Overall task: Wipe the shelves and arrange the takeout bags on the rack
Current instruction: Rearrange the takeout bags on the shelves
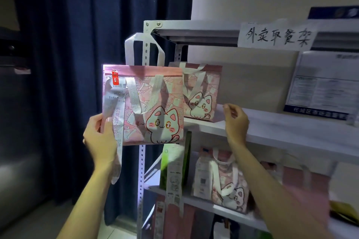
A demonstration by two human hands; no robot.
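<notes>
Left hand [100, 137] pinches the pink cat-print takeout bag [147, 105] at its lower corner, beside the white metal rack [291, 128]; right hand [236, 122], fingers loosely curled, grips nothing, hovering at the shelf edge.

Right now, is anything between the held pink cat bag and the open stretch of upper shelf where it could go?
Partly. A second cat bag stands at the shelf's left end, behind the held bag, and the right hand hovers beside it. Farther right, nothing visible blocks.
</notes>
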